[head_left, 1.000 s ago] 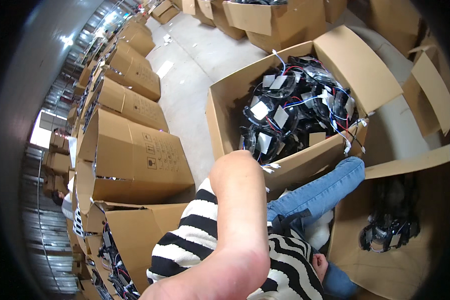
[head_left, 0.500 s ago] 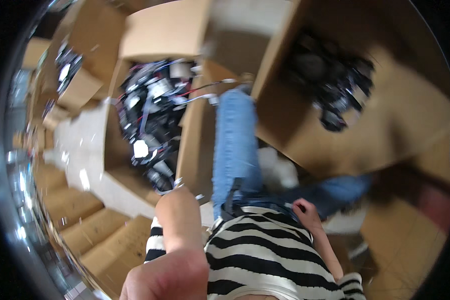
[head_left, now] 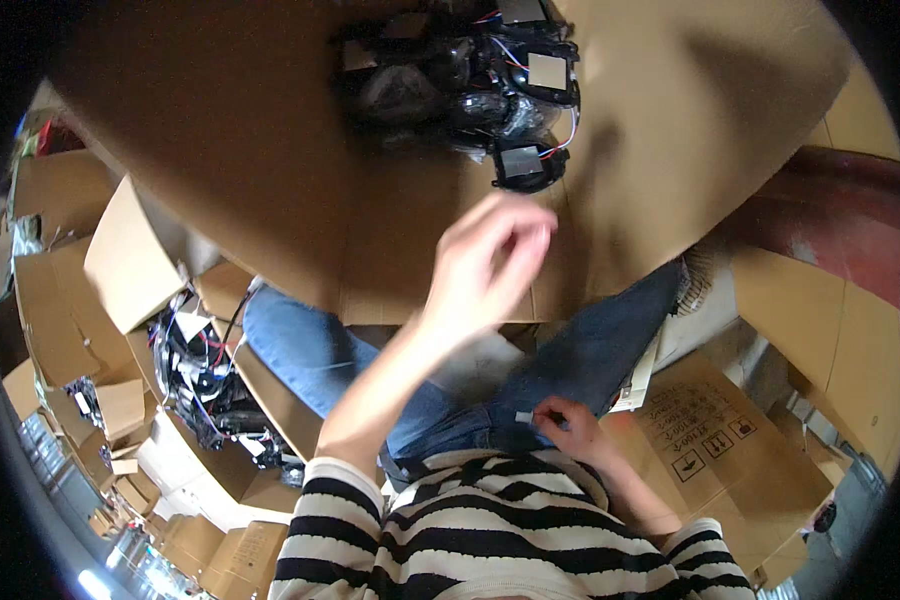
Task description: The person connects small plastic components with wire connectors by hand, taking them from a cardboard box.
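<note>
My left hand (head_left: 490,255) reaches over the near edge of a large cardboard box (head_left: 410,220). Its fingers curl towards the thumb in a closed ring; whatever is between the tips, if anything, is too small to make out. Just beyond it, inside the box, lies a pile of black plastic parts (head_left: 400,95) with thin wires and silvery square labels. The closest black part (head_left: 522,163) lies at the pile's near end, apart from my hand. In my lap, my right hand (head_left: 570,432) is closed, pinching a small pale tag (head_left: 523,417).
At the left stands an open carton (head_left: 270,405) holding several wired black parts (head_left: 195,375). A printed cardboard box (head_left: 710,450) lies at the right, beneath a reddish surface (head_left: 840,220). My knees are spread under the large box's near edge. More cartons (head_left: 60,300) fill the far left.
My view has turned to the right, so the large box now lies in front. My left hand has gone from close to the camera out over that box. My right hand remains in my lap.
</note>
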`<state>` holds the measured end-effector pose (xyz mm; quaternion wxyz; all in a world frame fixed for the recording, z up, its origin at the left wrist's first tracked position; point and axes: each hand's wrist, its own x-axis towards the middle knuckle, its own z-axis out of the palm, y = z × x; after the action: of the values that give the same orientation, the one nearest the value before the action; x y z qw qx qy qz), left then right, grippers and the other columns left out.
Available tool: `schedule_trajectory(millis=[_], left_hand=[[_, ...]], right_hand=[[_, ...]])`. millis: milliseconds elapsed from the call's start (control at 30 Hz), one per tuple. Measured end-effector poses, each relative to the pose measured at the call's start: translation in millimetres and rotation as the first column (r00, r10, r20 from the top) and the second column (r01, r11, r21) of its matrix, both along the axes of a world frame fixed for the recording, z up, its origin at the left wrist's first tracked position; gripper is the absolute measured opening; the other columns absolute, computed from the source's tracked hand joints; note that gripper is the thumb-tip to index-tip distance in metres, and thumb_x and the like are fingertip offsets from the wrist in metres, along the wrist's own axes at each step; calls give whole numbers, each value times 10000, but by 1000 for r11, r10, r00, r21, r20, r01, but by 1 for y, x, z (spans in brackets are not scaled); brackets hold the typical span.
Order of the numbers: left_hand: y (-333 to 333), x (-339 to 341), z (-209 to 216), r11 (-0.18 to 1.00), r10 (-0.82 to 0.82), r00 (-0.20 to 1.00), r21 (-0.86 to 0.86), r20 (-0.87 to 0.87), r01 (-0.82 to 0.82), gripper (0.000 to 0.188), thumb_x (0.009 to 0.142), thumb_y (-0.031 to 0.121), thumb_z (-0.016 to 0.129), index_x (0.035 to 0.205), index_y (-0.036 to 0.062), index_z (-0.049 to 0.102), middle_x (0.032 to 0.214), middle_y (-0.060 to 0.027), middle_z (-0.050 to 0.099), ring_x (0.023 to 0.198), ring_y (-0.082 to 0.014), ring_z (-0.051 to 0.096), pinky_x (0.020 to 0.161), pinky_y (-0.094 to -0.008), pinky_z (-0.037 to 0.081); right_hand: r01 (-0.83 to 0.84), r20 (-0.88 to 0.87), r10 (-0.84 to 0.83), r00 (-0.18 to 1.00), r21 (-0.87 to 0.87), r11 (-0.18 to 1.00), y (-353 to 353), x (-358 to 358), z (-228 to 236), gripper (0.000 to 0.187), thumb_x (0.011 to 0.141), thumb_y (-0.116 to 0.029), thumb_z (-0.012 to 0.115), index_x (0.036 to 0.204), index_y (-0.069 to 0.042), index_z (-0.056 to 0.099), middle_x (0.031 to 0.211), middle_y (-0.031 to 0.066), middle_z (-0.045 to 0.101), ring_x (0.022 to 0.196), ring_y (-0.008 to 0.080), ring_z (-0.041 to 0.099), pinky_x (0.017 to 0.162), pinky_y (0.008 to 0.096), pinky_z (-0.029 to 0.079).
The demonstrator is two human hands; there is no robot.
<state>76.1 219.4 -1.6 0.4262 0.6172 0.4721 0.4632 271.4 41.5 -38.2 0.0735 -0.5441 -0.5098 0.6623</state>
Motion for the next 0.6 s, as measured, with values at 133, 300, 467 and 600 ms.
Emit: schedule_trajectory(millis=[133, 300, 467, 600], left_hand=[[74, 33, -141, 966, -138, 906, -255, -399, 35, 243, 765, 148, 553, 974, 24, 552, 902, -188, 574, 740, -304, 581, 668, -361, 459], [135, 75, -243, 850, -435, 698, -515, -569, 109, 286, 735, 147, 513, 978, -4, 513, 971, -210, 544, 873, -348, 549, 764, -408, 448], [153, 96, -320, 730, -616, 589, -659, -523, 179, 282, 724, 114, 499, 980, -4, 520, 1033, -182, 526, 945, -332, 535, 792, -415, 444], [145, 93, -345, 882, -462, 505, -437, -729, 176, 266, 728, 105, 487, 973, 39, 565, 1027, -166, 547, 936, -282, 548, 725, -394, 470]], right_hand=[[43, -7, -45, 999, -133, 990, 21, 8, 7, 119, 783, -130, 536, 833, -23, 551, 743, 95, 567, 645, 171, 543, 583, 276, 427], [110, -18, -117, 993, -216, 970, 30, 24, 0, 118, 801, -132, 525, 861, -32, 542, 771, 73, 564, 695, 156, 539, 629, 279, 433], [161, -18, -174, 985, -296, 942, 36, 25, -8, 119, 801, -146, 538, 858, -43, 551, 788, 64, 569, 723, 151, 539, 632, 279, 434], [209, -54, -240, 969, -334, 919, 41, 24, -9, 98, 810, -119, 539, 836, -25, 545, 767, 30, 543, 708, 95, 481, 637, 227, 389]])
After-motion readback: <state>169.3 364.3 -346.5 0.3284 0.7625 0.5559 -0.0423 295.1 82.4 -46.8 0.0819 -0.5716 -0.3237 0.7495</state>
